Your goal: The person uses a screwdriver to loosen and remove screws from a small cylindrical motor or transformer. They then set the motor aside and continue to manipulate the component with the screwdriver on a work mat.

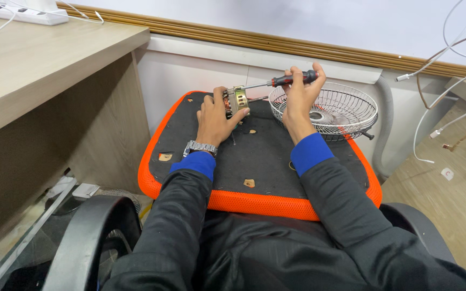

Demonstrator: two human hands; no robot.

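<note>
Black pad with orange rim [233, 202] across my lap, few small brass bits lying on it. Left hand [215, 119] wrapped round small motor [237, 100] at far edge of pad. Right hand [299, 97] closed on screwdriver [289, 80] handle, tip at motor. Wire fan guard [346, 110] just behind.

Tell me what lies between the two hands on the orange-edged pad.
In the head view, the screwdriver's metal shaft spans the gap from the right hand to the small motor steadied by the left hand; beneath it, bare black pad.
</note>
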